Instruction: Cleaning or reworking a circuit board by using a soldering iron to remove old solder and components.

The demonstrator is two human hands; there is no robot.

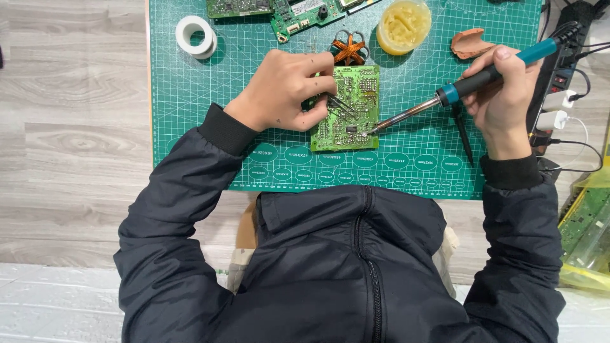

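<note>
**Soldering at the lower edge of the small board**

Nearest me, my dark jacket sleeves frame the green gridded cutting mat (190, 95) on the grey wood-grain table (70, 127). A row of white oval markings runs along the mat's near edge.

The small green rectangular circuit board (346, 111) lies at mat centre. My left hand (286, 89) rests on its left side, fingers closed on thin metal tweezers (340, 103) that point onto the board. My right hand (505, 95) is clamped round the soldering iron with the teal-and-black handle (483, 76); its tip touches the board near the lower right corner.

Step in hand, as I judge it: heating one joint while the tweezers steady a part. The next move calls for a steady tip and a light pull.

Farther off: a white tape roll (196, 35), a copper-wound coil (349, 48), a round yellow tub of paste (403, 25), more green boards (279, 9). No readable label noted.
</note>
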